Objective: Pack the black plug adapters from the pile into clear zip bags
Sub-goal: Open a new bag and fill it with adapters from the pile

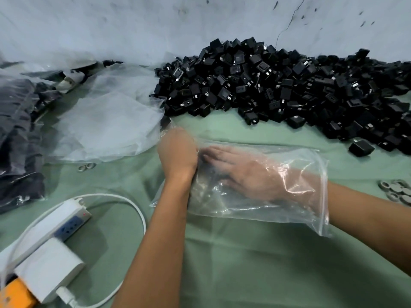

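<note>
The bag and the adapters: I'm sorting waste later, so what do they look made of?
The bag looks like thin clear plastic film: the right hand shows through it, and it creases and glints. The adapters look like matte black moulded plastic with small metal prongs.

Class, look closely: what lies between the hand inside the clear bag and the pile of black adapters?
In the head view, only bare green cloth separates the right hand in the zip bag from the pile.

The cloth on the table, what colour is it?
Pale green. The cloth shows plainly in the head view, the only one.
</note>
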`<state>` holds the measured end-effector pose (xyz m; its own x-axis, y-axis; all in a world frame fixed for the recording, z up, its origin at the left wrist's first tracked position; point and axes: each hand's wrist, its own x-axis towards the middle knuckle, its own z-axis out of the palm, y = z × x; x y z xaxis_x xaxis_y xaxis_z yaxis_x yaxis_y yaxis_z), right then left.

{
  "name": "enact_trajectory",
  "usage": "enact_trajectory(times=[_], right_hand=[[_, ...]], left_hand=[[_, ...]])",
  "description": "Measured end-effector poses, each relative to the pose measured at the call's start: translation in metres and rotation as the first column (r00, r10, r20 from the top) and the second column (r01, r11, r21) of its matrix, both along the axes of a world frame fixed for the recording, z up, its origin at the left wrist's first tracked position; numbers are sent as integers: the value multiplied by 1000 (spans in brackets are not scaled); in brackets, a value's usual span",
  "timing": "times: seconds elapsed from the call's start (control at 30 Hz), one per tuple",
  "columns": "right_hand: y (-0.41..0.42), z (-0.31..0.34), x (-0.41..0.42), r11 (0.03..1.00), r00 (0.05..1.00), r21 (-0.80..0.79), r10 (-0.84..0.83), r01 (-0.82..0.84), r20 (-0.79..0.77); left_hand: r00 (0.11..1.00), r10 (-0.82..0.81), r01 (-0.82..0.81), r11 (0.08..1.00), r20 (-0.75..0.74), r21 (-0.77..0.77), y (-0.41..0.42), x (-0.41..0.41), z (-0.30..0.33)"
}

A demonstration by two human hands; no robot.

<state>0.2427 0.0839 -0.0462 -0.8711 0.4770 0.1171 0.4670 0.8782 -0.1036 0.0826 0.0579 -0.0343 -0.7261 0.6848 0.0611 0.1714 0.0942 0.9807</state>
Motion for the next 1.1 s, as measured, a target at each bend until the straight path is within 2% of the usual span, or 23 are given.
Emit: enact_trajectory(times=[0.07,0.13,0.3,0.37,0.47,0.53,0.67,0.8,0.9,1.0,1.1], right_hand=[[1,2,-5,999,999,45,-11,9,46],[0,-1,-9,999,999,28,-35,35,27],[6,-10,-16,995,999,97,-35,35,-8],[10,-11,-23,998,999,62,-18,20,-44],[10,-15,-30,990,984,-138,17,-41,-175],[9,-18,-22,996,973,-71,39,-56,-227],[16,-29,-7,994,968,-103,-48,23,-248],[19,-24,-31,984,954,-174,-22,-32,-299],[26,-25,-13,980,985,-199,-28,-7,-169],[31,-16,38,980,996,-185,-81,75,-23],[25,-3,102,968,996,-238,-72,81,48]], left_hand=[[1000,2,-2,1000,-15,1,0,-1,0],[1000,5,-5,1000,-21,0,1,-2,-1],[999,11,-11,1000,-31,5,3,-3,-3],[999,6,-5,1000,-39,2,4,-4,-3],[1000,3,-3,1000,-26,2,3,-4,-3],[1000,9,-9,1000,2,1,4,-4,-4],[1000,13,-13,1000,11,-5,3,-4,-3],[999,-1,1,1000,-50,-16,1,-6,-3],[994,-19,15,999,-112,-33,0,-3,-4],[990,7,-10,1000,-142,-22,-1,-2,-4],[975,25,-37,998,-222,-47,0,0,-6]])
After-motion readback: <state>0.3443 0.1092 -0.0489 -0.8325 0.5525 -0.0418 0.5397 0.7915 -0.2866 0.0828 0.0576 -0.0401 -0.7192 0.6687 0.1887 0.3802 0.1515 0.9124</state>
